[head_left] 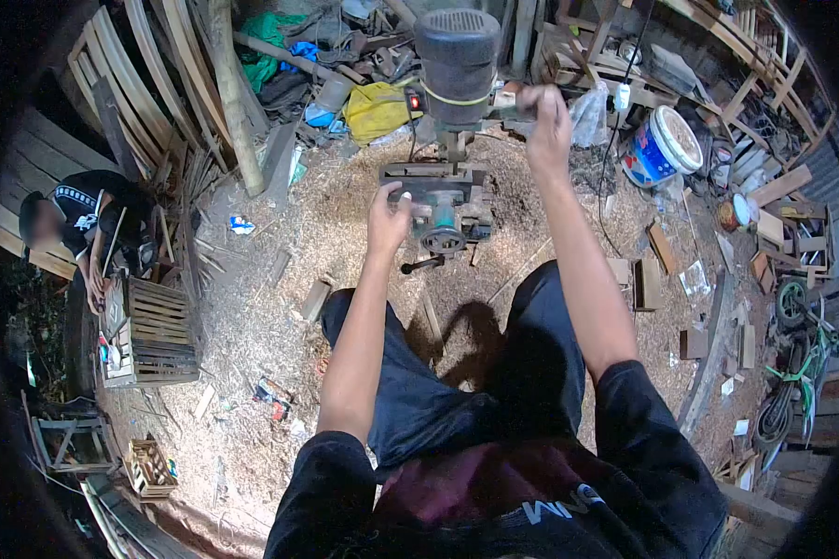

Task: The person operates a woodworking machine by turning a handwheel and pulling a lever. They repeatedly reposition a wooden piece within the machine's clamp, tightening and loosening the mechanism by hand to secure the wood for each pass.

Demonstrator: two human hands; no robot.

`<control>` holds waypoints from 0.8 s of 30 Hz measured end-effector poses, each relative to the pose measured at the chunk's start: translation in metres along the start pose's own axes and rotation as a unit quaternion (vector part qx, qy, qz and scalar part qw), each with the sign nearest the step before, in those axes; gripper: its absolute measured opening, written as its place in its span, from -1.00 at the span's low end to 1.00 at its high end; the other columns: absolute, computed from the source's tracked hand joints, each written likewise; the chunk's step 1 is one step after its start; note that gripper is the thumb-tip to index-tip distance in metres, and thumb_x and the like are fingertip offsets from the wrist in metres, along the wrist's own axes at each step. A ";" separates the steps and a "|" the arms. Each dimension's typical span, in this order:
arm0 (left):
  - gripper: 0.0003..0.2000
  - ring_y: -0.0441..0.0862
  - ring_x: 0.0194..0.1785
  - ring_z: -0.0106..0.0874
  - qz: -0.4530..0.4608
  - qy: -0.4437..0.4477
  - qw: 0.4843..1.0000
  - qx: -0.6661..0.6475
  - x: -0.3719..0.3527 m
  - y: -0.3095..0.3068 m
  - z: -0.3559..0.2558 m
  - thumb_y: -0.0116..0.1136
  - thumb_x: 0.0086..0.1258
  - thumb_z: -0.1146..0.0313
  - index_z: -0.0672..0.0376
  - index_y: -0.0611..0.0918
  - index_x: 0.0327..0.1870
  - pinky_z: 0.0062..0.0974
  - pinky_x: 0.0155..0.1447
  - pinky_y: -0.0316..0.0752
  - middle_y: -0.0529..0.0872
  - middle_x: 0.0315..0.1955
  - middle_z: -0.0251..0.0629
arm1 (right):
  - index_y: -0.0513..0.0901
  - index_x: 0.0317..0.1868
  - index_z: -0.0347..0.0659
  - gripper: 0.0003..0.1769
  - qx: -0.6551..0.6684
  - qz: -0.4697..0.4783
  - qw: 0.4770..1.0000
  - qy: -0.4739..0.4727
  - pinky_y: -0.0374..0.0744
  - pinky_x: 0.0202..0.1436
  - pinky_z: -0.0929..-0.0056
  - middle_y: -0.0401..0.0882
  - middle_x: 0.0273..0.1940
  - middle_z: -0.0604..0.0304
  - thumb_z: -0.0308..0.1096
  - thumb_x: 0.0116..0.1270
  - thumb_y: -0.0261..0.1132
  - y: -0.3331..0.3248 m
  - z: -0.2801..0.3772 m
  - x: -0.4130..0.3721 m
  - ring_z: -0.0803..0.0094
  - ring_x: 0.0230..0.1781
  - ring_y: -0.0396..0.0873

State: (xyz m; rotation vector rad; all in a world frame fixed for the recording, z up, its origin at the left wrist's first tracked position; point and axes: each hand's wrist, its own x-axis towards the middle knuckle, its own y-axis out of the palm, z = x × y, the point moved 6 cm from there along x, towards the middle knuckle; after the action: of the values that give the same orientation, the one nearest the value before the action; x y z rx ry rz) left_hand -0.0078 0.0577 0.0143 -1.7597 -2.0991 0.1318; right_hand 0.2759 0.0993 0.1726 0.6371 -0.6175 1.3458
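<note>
Black drill press (457, 65) stands between the left hand (389, 225), thumb and forefinger spread at the left edge of the vise (433, 175), and the right hand (549, 135), curled, blurred; its pinch I cannot tell. Shavings-strewn floor (284, 247) widens beyond the left fingers.

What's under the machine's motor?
Under the motor: a spindle, then a metal vise with a handwheel. The left hand is at the vise's left side. Whatever supports the vise is covered, so I can't tell.
</note>
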 end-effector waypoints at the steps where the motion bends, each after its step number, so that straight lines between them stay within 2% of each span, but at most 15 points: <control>1: -0.70 0.60 0.12 -0.23 0.002 -0.006 1.000 0.000 0.002 0.008 0.020 0.19 0.35 0.35 0.24 0.60 0.06 -0.37 0.24 0.41 0.65 0.02 -0.02 | 0.47 -0.07 -0.25 -0.58 -0.040 -0.030 0.999 -0.003 0.38 0.06 0.48 0.50 -0.14 0.24 0.00 0.52 0.03 0.003 0.015 0.014 0.49 -0.11 0.41; 2: -0.72 0.60 0.10 -0.21 0.003 -0.011 1.000 -0.001 0.004 0.014 0.036 0.18 0.34 0.36 0.25 0.61 0.04 -0.35 0.22 0.43 0.66 0.00 -0.02 | 0.47 -0.04 -0.26 -0.59 -0.029 -0.064 0.996 -0.050 0.38 0.09 0.48 0.49 -0.14 0.25 -0.02 0.53 0.03 0.010 0.040 0.030 0.49 -0.10 0.41; 3: -0.71 0.61 0.07 -0.17 0.022 -0.022 0.999 0.042 -0.022 0.005 0.065 0.20 0.32 0.34 0.26 0.61 0.01 -0.33 0.18 0.45 0.66 -0.03 0.00 | 0.47 0.07 -0.26 -0.56 -0.050 -0.068 0.995 0.053 0.36 0.19 0.44 0.51 -0.04 0.20 -0.02 0.55 -0.02 0.007 0.013 0.015 0.45 0.01 0.43; 5: -0.69 0.63 0.01 -0.10 0.034 0.007 0.995 0.093 -0.022 0.009 0.084 0.22 0.28 0.30 0.28 0.60 -0.03 -0.28 0.11 0.48 0.67 -0.09 0.03 | 0.44 0.18 -0.25 -0.47 -0.018 -0.068 0.997 0.030 0.33 0.26 0.43 0.50 0.09 0.13 0.05 0.54 -0.04 0.001 -0.004 0.045 0.40 0.13 0.41; 6: -0.68 0.60 0.05 -0.04 0.039 -0.042 0.997 0.052 -0.022 0.016 0.095 0.21 0.28 0.27 0.29 0.61 -0.05 -0.27 0.16 0.46 0.66 -0.06 0.04 | 0.43 0.24 -0.24 -0.43 -0.004 -0.065 0.998 0.014 0.32 0.29 0.42 0.49 0.16 0.09 0.08 0.54 -0.05 -0.003 -0.008 0.058 0.37 0.19 0.40; 9: -0.69 0.61 0.04 -0.01 0.062 -0.042 0.988 0.132 -0.024 0.025 0.138 0.20 0.29 0.27 0.27 0.62 -0.03 -0.24 0.16 0.47 0.67 -0.05 0.03 | 0.45 0.21 -0.25 -0.44 -0.079 -0.026 0.992 0.093 0.36 0.25 0.41 0.51 0.11 0.11 0.07 0.53 -0.03 -0.003 -0.033 0.036 0.39 0.15 0.41; 13: -0.54 0.55 0.13 -0.01 0.109 -0.240 0.957 0.122 -0.042 0.035 0.183 0.26 0.20 0.18 0.41 0.58 -0.02 -0.21 0.25 0.40 0.62 -0.02 0.19 | 0.49 0.12 -0.30 -0.54 -0.123 -0.013 0.969 0.214 0.42 0.19 0.36 0.56 0.00 0.03 -0.07 0.46 0.17 -0.013 -0.108 -0.084 0.33 0.05 0.49; 14: -0.47 0.55 0.11 0.01 0.084 -0.232 0.951 0.183 -0.040 0.045 0.218 0.27 0.14 0.15 0.45 0.54 0.01 -0.21 0.27 0.39 0.61 -0.06 0.26 | 0.50 0.11 -0.31 -0.55 -0.188 -0.002 0.931 0.313 0.43 0.22 0.29 0.58 0.04 -0.05 -0.08 0.45 0.18 -0.028 -0.148 -0.132 0.24 0.10 0.51; 15: -0.45 0.57 0.06 0.03 0.052 -0.222 0.947 0.228 -0.043 0.047 0.227 0.26 0.14 0.15 0.45 0.52 0.04 -0.20 0.26 0.41 0.62 -0.08 0.26 | 0.49 0.15 -0.33 -0.44 -0.182 -0.001 0.931 0.318 0.45 0.22 0.25 0.60 0.02 -0.13 -0.01 0.40 0.21 -0.034 -0.165 -0.174 0.13 0.09 0.56; 17: -0.40 0.60 -0.03 0.07 -0.014 -0.198 0.928 0.315 -0.052 0.051 0.238 0.25 0.13 0.15 0.45 0.48 0.10 -0.19 0.23 0.44 0.63 -0.11 0.27 | 0.51 0.15 -0.40 -0.40 -0.442 0.290 0.735 0.425 0.53 0.05 0.34 0.63 -0.08 -0.06 0.00 0.37 0.23 -0.052 -0.214 -0.246 0.23 -0.10 0.58; 18: -0.45 0.61 -0.15 0.10 -0.083 -0.145 0.915 0.366 -0.056 0.053 0.258 0.24 0.08 0.17 0.48 0.55 0.00 -0.18 0.17 0.48 0.66 -0.21 0.23 | 0.52 0.13 -0.41 -0.41 -0.378 0.279 0.782 0.410 0.53 0.05 0.32 0.64 -0.08 -0.08 -0.02 0.36 0.24 -0.041 -0.205 -0.239 0.21 -0.09 0.59; 20: -0.45 0.60 -0.02 0.05 0.233 -0.205 0.891 0.330 -0.052 0.078 0.246 0.23 0.12 0.06 0.49 0.60 -0.12 -0.21 0.21 0.44 0.66 -0.16 0.25 | 0.55 0.09 -0.43 -0.45 -0.244 0.247 0.859 0.376 0.52 0.05 0.30 0.64 -0.09 -0.13 -0.06 0.34 0.25 -0.017 -0.172 -0.220 0.16 -0.08 0.61; 21: -0.44 0.60 0.05 0.02 0.381 -0.224 0.846 0.296 -0.056 0.093 0.243 0.22 0.15 0.00 0.49 0.63 -0.18 -0.23 0.23 0.42 0.66 -0.13 0.27 | 0.57 0.07 -0.42 -0.45 -0.250 0.214 0.857 0.397 0.53 0.05 0.26 0.64 -0.10 -0.17 -0.05 0.33 0.25 -0.023 -0.175 -0.218 0.13 -0.07 0.62; 22: -0.43 0.60 0.04 0.04 0.291 -0.279 0.881 0.248 -0.055 0.091 0.247 0.16 0.15 -0.06 0.45 0.67 -0.23 -0.21 0.19 0.42 0.66 -0.11 0.27 | 0.58 0.05 -0.40 -0.45 -0.255 0.182 0.853 0.418 0.53 0.04 0.23 0.64 -0.11 -0.21 -0.04 0.32 0.26 -0.028 -0.177 -0.217 0.10 -0.06 0.63; 24: -0.50 0.61 0.04 0.02 0.256 -0.268 0.892 0.260 -0.048 0.084 0.241 0.12 0.11 0.04 0.42 0.67 -0.22 -0.24 0.13 0.48 0.66 -0.09 0.21 | 0.60 0.04 -0.38 -0.46 -0.276 0.165 0.844 0.429 0.54 0.03 0.19 0.65 -0.12 -0.23 -0.03 0.30 0.26 -0.028 -0.176 -0.215 0.05 -0.05 0.64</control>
State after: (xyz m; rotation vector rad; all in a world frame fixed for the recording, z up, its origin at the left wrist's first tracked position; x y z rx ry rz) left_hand -0.0093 0.0716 -0.2449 -2.0053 -1.5970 1.3271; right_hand 0.2847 0.0787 -0.1059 -0.5699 -0.3358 1.4994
